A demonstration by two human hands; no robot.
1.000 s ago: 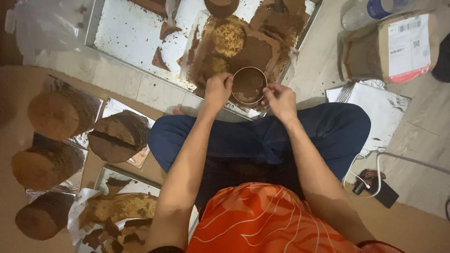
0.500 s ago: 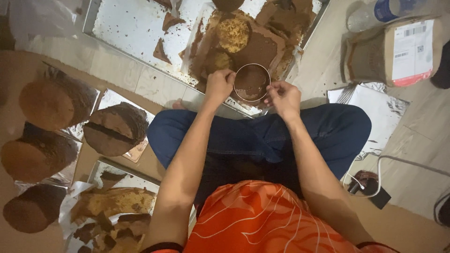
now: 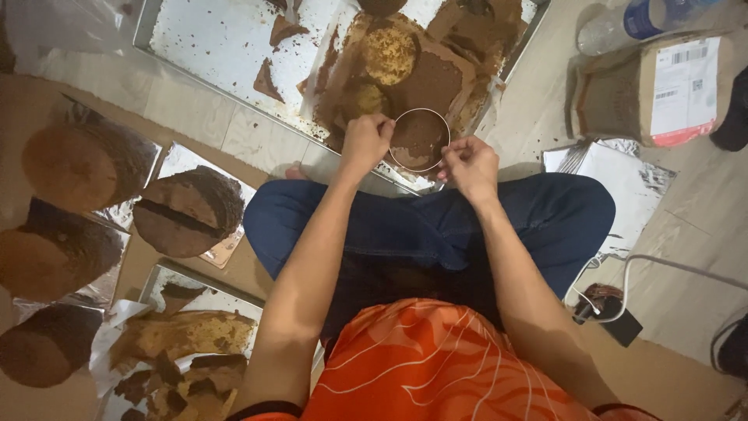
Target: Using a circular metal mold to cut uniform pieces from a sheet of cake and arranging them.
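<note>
Two hands hold one round metal ring cutter (image 3: 419, 139) between them: the left hand (image 3: 366, 140) pinches its left rim with thumb and fingertips, and the right hand (image 3: 469, 165) pinches the right rim, fingers curled in. The ring sits at the near edge of a large metal baking tray (image 3: 199, 47), pressed onto a brown sheet of cake (image 3: 425, 82) that lies on crumpled paper, and its inside is filled with dark cake. By the look of it, the step in hand is cutting out a round (the ring seems already seated in the sheet), so the next move calls for an even downward press or a small twist with both hands level, then a straight lift so the disc comes away whole. On the sheet, just beyond the ring, two lighter round patches (image 3: 389, 54) show. On the bare part of the tray lie two or three loose brown scraps (image 3: 265, 78). To the left, on foil squares, sit five domed brown cakes, one of them split across its middle (image 3: 183, 210); the others are partly cut off by the frame. Near left, one foil-lined tray holds a heap of offcuts (image 3: 175, 351). To the far right stand one plastic bottle (image 3: 635, 19) and one brown paper parcel (image 3: 654, 90), with a sheet of foil (image 3: 623, 179) below them and a cable with a plug (image 3: 615, 312) nearer still.
</note>
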